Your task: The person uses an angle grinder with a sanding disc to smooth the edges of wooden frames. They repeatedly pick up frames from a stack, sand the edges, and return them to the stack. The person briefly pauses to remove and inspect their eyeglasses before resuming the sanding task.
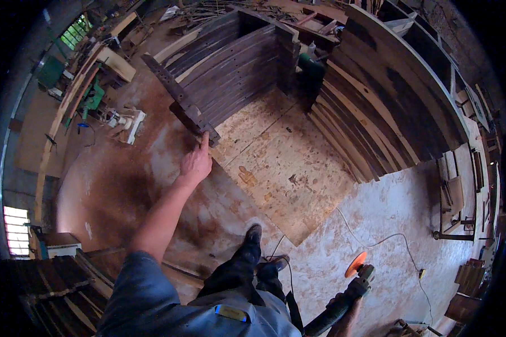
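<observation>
My left hand (195, 164) reaches forward, its index finger stretched out to the near end of a dark wooden post (191, 115). That fingertip appears to touch the wood; the other fingers are partly hidden and grip nothing visible. The post stands along the edge of a large slatted wooden piece (236, 73). Low at the right, my right hand (349, 315) holds an angle grinder (351, 295) by its dark body. An orange disc (355, 264) sits at the tool's head, held well away from the wood.
A stained plywood sheet (287, 180) lies on the floor between the slatted piece and a tall curved wooden panel (388, 95). A pale cord (376, 244) runs across the floor at right. Dark boards (50, 275) are stacked at left, beyond them green machinery (93, 95).
</observation>
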A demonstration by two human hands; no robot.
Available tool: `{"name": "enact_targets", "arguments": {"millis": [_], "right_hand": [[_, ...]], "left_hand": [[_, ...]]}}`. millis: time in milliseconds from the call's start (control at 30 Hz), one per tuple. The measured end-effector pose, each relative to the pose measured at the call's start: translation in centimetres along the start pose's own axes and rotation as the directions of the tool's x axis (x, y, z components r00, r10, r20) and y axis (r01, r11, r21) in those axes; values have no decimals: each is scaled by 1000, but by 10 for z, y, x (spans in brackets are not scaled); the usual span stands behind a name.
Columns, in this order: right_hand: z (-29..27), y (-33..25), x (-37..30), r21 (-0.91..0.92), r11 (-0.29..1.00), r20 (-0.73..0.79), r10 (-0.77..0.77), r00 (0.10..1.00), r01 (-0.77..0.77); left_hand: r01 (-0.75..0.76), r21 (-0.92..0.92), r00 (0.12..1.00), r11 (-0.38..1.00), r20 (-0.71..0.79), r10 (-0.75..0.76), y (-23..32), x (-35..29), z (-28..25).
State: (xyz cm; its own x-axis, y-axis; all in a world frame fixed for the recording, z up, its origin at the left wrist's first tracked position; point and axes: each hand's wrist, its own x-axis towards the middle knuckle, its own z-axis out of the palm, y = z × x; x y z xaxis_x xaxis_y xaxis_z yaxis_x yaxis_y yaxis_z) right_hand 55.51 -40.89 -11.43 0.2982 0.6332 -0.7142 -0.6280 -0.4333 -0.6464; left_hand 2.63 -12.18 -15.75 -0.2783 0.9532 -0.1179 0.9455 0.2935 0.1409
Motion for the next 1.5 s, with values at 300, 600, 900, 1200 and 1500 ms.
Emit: {"name": "enact_targets", "arguments": {"millis": [300,600,900,1200,1500], "right_hand": [[-2,-2,-1,24,999,12,48,999,-48],[1,-5,6,-67,998,-57,11,998,-15],[10,-13,5,-53,998,-65,41,997,-45],[22,-22,6,-82,996,-2,37,999,-37],[42,-43,6,-192,976,-46,93,995,-100]], "left_hand": [[-19,-6,999,1000,-33,19,9,-4,-26],[-22,-23,995,999,-97,20,4,-6,-43],[-10,1,994,1000,-110,10,11,-5,-58],[-80,-1,968,997,-237,78,11,-11,-65],[-198,-267,871,943,-490,44,25,-20,-119]]}}
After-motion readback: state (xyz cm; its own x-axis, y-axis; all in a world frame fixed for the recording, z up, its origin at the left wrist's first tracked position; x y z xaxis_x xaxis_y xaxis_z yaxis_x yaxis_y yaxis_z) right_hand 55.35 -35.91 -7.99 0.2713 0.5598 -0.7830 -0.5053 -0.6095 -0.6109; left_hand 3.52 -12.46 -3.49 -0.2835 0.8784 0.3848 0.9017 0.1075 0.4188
